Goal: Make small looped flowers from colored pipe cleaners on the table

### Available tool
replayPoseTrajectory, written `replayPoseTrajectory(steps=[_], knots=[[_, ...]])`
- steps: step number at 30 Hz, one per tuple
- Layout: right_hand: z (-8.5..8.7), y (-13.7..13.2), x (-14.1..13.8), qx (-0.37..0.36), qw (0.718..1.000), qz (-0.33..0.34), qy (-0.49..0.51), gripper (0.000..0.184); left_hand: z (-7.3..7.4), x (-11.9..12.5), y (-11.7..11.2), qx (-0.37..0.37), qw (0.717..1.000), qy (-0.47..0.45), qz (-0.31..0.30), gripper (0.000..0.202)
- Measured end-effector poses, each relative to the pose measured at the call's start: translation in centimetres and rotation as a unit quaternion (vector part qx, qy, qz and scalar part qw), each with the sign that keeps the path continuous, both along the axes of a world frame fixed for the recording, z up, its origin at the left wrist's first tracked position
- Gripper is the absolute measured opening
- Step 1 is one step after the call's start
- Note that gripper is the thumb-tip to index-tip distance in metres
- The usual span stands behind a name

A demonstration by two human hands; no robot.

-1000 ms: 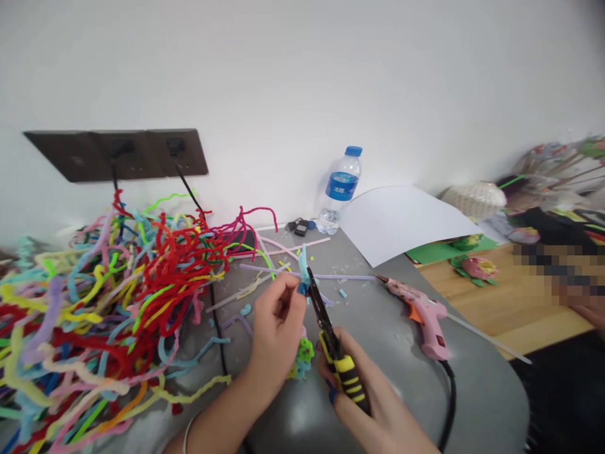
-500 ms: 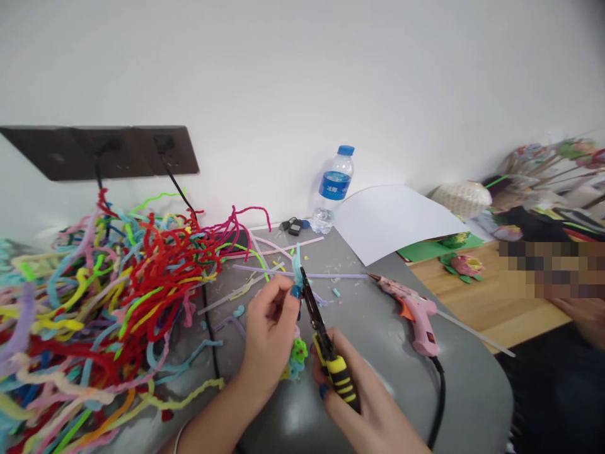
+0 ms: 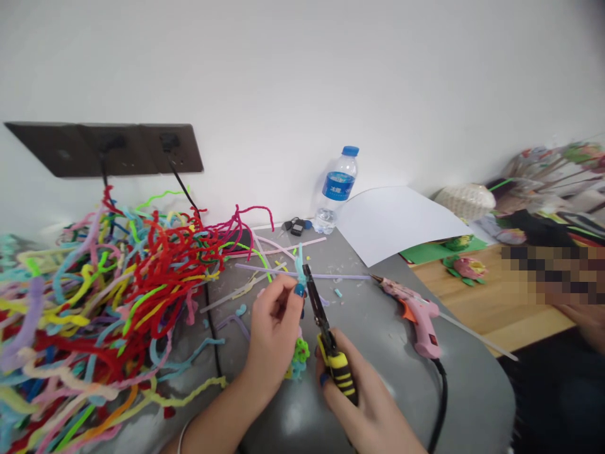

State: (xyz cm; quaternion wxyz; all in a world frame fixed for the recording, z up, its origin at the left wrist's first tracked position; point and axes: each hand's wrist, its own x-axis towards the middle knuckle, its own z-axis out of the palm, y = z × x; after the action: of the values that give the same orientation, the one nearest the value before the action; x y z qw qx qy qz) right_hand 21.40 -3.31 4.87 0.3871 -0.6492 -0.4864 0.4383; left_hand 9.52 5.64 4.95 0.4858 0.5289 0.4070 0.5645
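My left hand [image 3: 278, 315] pinches a light blue pipe cleaner [image 3: 299, 260] between thumb and fingers, its end pointing up. In my right hand [image 3: 352, 384] are pliers [image 3: 333, 350] with yellow and black handles and dark jaws. The jaw tips sit right beside the blue pipe cleaner; whether they touch it I cannot tell. Below, partly hidden behind my left hand, lies a small green and blue pipe-cleaner piece [image 3: 300, 356] on the grey table [image 3: 378, 403].
A large tangle of coloured pipe cleaners [image 3: 155, 271] covers the left side. To the right lies a pink glue gun [image 3: 418, 315] with its black cord. Behind stand a water bottle [image 3: 336, 189] and white paper [image 3: 397, 221]. Another person's hand [image 3: 579, 315] is at far right.
The whole view has shifted slightly, so things appear a little further right. My hands keep nearly the same pose, the plier tips still beside the pipe cleaner.
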Motion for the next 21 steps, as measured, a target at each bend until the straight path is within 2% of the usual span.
replayPoseTrajectory(steps=[4, 7, 9, 14, 18, 21], knots=[[0.1, 0.4, 0.2, -0.007, 0.998, 0.027, 0.056, 0.030, 0.4, 0.0, 0.1, -0.014, 1.000, -0.010, -0.003, 0.024], [0.6, 0.7, 1.1, -0.019, 0.994, 0.008, 0.108, 0.039, 0.8, -0.6, 0.3, -0.016, 1.000, -0.018, -0.014, 0.027], [1.2, 0.8, 2.0, -0.036, 0.993, -0.002, 0.110, 0.038, 1.0, -1.3, 0.7, -0.013, 0.999, -0.020, -0.045, 0.030], [2.9, 0.6, 4.0, -0.081, 0.993, 0.055, 0.063, 0.040, 1.0, -3.3, 1.8, -0.018, 0.990, 0.003, -0.143, 0.028], [3.7, 0.5, 4.3, -0.096, 0.990, 0.096, 0.050, 0.033, 1.2, -4.1, 2.4, -0.038, 0.978, 0.020, -0.206, 0.035], [4.1, 0.6, 3.8, -0.086, 0.988, 0.107, 0.067, 0.037, 1.5, -4.2, 2.4, -0.047, 0.973, 0.038, -0.221, 0.039]])
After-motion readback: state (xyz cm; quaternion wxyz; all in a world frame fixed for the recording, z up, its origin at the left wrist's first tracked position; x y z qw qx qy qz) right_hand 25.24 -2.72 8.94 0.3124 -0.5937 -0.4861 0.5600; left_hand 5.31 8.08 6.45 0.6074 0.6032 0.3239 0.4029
